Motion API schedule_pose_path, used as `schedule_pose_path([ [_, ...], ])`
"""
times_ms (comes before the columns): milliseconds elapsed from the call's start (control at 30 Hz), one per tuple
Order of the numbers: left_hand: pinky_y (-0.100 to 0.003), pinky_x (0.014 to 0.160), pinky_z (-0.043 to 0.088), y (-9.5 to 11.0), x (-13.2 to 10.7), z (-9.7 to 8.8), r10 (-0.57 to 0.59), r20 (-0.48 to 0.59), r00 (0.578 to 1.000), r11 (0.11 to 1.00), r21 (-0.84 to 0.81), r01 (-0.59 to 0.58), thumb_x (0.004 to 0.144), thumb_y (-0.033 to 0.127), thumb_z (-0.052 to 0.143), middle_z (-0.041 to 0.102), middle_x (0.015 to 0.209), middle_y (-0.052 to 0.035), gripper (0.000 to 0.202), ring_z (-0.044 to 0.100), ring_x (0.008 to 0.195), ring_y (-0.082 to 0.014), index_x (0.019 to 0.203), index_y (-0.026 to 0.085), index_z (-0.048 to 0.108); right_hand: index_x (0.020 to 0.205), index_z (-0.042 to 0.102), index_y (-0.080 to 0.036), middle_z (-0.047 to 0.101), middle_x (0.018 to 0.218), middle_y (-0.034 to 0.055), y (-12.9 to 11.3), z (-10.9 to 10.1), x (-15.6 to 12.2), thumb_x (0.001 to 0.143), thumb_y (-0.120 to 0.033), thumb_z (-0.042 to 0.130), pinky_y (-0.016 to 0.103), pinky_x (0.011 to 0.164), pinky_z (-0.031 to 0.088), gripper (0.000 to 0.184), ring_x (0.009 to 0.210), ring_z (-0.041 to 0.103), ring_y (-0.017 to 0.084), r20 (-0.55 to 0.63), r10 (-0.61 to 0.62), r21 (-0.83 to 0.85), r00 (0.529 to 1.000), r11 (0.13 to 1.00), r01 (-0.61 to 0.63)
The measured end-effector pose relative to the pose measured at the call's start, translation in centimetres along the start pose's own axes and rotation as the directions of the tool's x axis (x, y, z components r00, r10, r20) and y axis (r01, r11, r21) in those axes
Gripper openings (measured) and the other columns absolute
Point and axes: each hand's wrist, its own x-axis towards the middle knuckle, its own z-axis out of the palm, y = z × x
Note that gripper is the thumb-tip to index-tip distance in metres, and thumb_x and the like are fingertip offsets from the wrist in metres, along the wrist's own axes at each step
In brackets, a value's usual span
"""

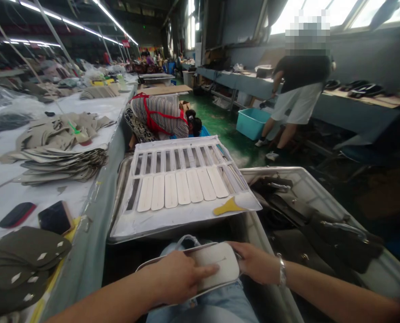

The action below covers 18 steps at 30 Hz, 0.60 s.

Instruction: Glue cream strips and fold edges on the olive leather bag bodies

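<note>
On my lap is a long, light-coloured piece with rounded ends and a dark thin edge, its upper face a white panel (225, 264) with a short slit-like line. My left hand (178, 276) lies across it, index finger stretched flat on the panel; its other fingers are partly hidden. At the right end, my right hand (255, 262) grips the piece's edge, fingertips out of sight behind it. A pale strap loop (188, 240) rises behind the piece. Just beyond lies a white slotted board (146, 228) carrying several white rounded strips (182, 188) and a yellow scraper (229, 206).
To the left, a table (115, 134) bears stacked grey panels (65, 163), dark pieces (21, 255) and a phone (55, 217). A crate (296, 172) of dark bags (307, 224) stands at right. One person (162, 114) bends beyond the board; another (302, 80) stands near a turquoise tub (252, 123).
</note>
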Motion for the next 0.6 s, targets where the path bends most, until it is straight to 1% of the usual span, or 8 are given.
schedule_pose_path([
  [67, -0.031, 0.059, 0.044, 0.0, 0.3, -0.1, 0.013, -0.009, 1.000, 1.000, -0.017, -0.014, 0.084, 0.033, 0.038, 0.062, 0.071, -0.0062, 0.050, 0.058, 0.057, -0.0217, 0.134, 0.031, 0.036, 0.117, 0.053, -0.019, 0.064, 0.075, 0.0009, 0.3, -0.5, -0.2, 0.066, -0.009, 0.042, 0.020, 0.051, 0.046, 0.053, 0.061, 0.057, 0.012, -0.049, -0.020, -0.016, 0.999, 1.000, 0.019],
  [133, -0.032, 0.058, 0.043, 0.0, 0.5, -0.3, 0.029, -0.013, 0.999, 0.999, -0.033, -0.029, 0.085, 0.033, 0.035, 0.063, 0.068, -0.0061, 0.049, 0.058, 0.057, -0.0227, 0.134, 0.032, 0.035, 0.123, 0.048, -0.018, 0.054, 0.052, -0.0046, 0.6, -0.7, -0.3, 0.067, -0.010, 0.039, 0.017, 0.038, 0.038, 0.057, 0.042, 0.048, 0.009, -0.016, 0.103, 0.019, 0.995, 0.995, -0.103],
  [200, -0.032, 0.057, 0.042, 0.0, 0.4, -0.7, 0.030, -0.009, 1.000, 0.998, -0.064, -0.030, 0.088, 0.036, 0.030, 0.064, 0.069, -0.0065, 0.047, 0.059, 0.057, -0.0232, 0.134, 0.033, 0.035, 0.128, 0.041, -0.017, 0.042, 0.040, -0.0091, 1.1, -0.4, -0.2, 0.072, -0.013, 0.036, 0.015, 0.030, 0.029, 0.057, 0.030, 0.036, 0.007, 0.064, 0.221, 0.093, 0.973, 0.970, -0.226],
  [333, -0.033, 0.058, 0.041, 1.0, 0.0, -0.8, -0.045, 0.010, 0.999, 0.993, -0.109, 0.045, 0.081, 0.062, 0.034, 0.064, 0.078, -0.0097, 0.063, 0.060, 0.063, -0.0257, 0.134, 0.030, 0.037, 0.130, 0.036, -0.018, 0.045, 0.042, -0.0083, 1.7, 0.4, -0.1, 0.079, -0.023, 0.038, 0.015, 0.031, 0.035, 0.052, 0.031, 0.041, 0.008, 0.127, 0.197, 0.223, 0.972, 0.949, -0.222],
  [367, -0.033, 0.058, 0.041, 1.4, -0.1, -0.6, -0.077, 0.008, 0.997, 0.993, -0.087, 0.077, 0.078, 0.064, 0.038, 0.064, 0.082, -0.0108, 0.067, 0.059, 0.065, -0.0263, 0.135, 0.029, 0.036, 0.130, 0.036, -0.018, 0.046, 0.043, -0.0077, 1.8, 0.4, -0.1, 0.079, -0.025, 0.039, 0.016, 0.032, 0.036, 0.052, 0.032, 0.043, 0.008, 0.129, 0.190, 0.240, 0.973, 0.946, -0.216],
  [433, -0.032, 0.058, 0.040, 2.2, 0.0, 0.1, -0.130, 0.003, 0.992, 0.991, -0.020, 0.130, 0.081, 0.053, 0.043, 0.063, 0.086, -0.0117, 0.061, 0.059, 0.068, -0.0255, 0.136, 0.028, 0.032, 0.131, 0.034, -0.017, 0.048, 0.044, -0.0062, 2.2, -0.3, -0.3, 0.082, -0.031, 0.038, 0.017, 0.033, 0.037, 0.051, 0.033, 0.047, 0.010, 0.158, 0.193, 0.299, 0.968, 0.925, -0.233],
  [533, -0.028, 0.055, 0.037, 2.8, 0.3, 1.1, -0.147, 0.031, 0.989, 0.988, 0.041, 0.146, 0.084, 0.031, 0.043, 0.062, 0.087, -0.0101, 0.056, 0.057, 0.069, -0.0218, 0.138, 0.029, 0.027, 0.134, 0.029, -0.018, 0.051, 0.051, -0.0042, 4.0, -2.0, -0.2, 0.087, -0.043, 0.025, 0.020, 0.036, 0.038, 0.053, 0.036, 0.049, 0.011, 0.137, 0.123, 0.577, 0.983, 0.796, -0.180],
  [600, -0.027, 0.052, 0.035, 2.8, 0.5, 1.5, -0.138, 0.057, 0.989, 0.989, 0.057, 0.134, 0.083, 0.030, 0.046, 0.061, 0.086, -0.0089, 0.060, 0.056, 0.067, -0.0205, 0.139, 0.030, 0.023, 0.133, 0.031, -0.020, 0.053, 0.058, -0.0042, 6.1, -2.4, 0.6, 0.090, -0.043, 0.021, 0.019, 0.040, 0.038, 0.049, 0.041, 0.051, 0.009, 0.044, 0.106, 0.752, 0.993, 0.651, -0.103],
])
